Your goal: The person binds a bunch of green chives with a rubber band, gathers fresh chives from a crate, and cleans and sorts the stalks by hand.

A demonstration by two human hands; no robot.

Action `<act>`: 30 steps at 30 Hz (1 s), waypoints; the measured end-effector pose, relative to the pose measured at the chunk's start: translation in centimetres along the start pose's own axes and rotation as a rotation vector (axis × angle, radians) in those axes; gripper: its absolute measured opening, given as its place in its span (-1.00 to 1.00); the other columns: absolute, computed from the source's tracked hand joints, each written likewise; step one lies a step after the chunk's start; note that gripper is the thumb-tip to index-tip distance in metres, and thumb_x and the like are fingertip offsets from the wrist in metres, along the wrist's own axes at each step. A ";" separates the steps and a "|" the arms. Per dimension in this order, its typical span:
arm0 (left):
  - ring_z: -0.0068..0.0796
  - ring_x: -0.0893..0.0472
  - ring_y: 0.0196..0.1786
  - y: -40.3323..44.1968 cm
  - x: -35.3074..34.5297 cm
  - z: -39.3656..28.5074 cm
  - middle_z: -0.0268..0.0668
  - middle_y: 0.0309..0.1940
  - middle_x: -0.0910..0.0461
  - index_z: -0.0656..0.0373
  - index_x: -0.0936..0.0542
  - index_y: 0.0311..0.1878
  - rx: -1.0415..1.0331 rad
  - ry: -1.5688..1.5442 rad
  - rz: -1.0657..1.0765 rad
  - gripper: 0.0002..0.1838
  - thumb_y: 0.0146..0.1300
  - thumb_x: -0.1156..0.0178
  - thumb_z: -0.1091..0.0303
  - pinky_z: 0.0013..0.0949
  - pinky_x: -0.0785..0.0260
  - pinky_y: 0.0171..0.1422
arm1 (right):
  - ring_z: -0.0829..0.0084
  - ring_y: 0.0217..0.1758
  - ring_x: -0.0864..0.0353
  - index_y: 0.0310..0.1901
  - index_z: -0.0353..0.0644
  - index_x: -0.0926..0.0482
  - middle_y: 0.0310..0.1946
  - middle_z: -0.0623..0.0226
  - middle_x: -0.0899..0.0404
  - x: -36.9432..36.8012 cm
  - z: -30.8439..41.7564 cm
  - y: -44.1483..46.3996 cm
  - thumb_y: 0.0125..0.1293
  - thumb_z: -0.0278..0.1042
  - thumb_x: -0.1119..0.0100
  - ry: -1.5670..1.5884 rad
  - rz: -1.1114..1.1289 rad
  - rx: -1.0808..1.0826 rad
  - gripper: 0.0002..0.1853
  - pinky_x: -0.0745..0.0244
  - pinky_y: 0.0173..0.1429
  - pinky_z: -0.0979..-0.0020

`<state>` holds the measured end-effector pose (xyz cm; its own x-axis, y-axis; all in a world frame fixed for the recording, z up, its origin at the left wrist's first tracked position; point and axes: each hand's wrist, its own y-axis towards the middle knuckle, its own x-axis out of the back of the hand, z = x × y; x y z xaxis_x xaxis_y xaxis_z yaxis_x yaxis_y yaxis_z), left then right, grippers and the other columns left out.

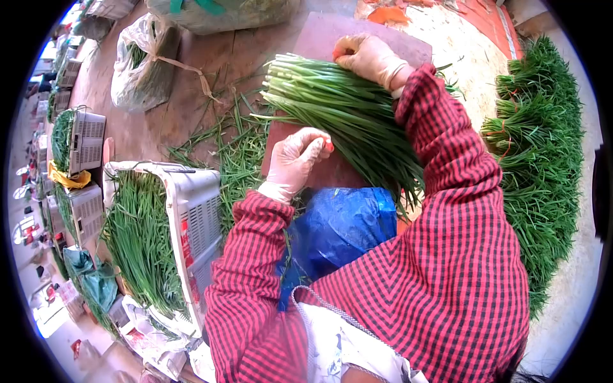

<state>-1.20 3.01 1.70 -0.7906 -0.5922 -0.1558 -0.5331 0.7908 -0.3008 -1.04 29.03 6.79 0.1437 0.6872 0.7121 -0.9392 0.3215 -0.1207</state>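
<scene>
Beside the stalks [338,99], blue plastic [352,220] (perhaps a bag)

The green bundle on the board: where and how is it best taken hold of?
Probably grip the bundle just behind its pale stalk ends, wrapping fingers around from the near side, beside the left hand. The stalks lie close and roughly parallel there, while the dark leafy end spreads looser.

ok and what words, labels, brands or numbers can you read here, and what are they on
No text is readable.
Red marks on the white crate: too small and blurred to read.
Dark marks on the white cloth at the person's front: can't tell if they're lettering.
</scene>
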 end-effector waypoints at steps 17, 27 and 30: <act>-0.57 -0.61 -0.47 -1.8 -4.7 -0.2 -0.26 -0.44 -0.64 0.28 -0.51 -0.17 -0.085 -0.181 -0.327 -0.84 0.39 -0.08 0.36 -0.52 -0.50 -0.29 | 0.21 -0.38 -0.61 -0.34 -0.08 -0.56 -0.44 0.32 -0.56 -9.3 1.2 -10.8 0.14 -0.42 -0.20 0.227 -0.396 0.442 -0.95 -0.47 -0.32 0.33; -0.55 -0.58 -0.55 -0.5 -5.1 -0.9 -0.24 -0.51 -0.60 0.30 -0.47 -0.21 -0.085 -0.172 -0.426 -0.83 0.36 -0.13 0.36 -0.53 -0.46 -0.44 | 0.20 -0.31 -0.63 -0.24 -0.11 -0.59 -0.35 0.26 -0.59 -8.6 0.4 -10.4 0.17 -0.51 -0.15 0.253 -0.283 0.459 -0.87 -0.51 -0.23 0.36; -0.54 -0.59 -0.59 0.4 -5.0 -1.6 -0.25 -0.55 -0.61 0.27 -0.46 -0.28 0.025 -0.156 -0.440 -0.84 0.35 -0.12 0.37 -0.52 -0.43 -0.52 | 0.24 -0.15 -0.66 -0.04 -0.17 -0.55 -0.22 0.19 -0.62 -8.1 0.0 -10.4 0.19 -0.41 -0.18 0.324 -0.224 0.438 -0.72 -0.54 -0.06 0.36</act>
<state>2.07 6.50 3.84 -0.4357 -0.8880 -0.1472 -0.7985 0.4568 -0.3919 7.56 20.11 2.30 0.3770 0.8196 0.4314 -0.9062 0.2302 0.3546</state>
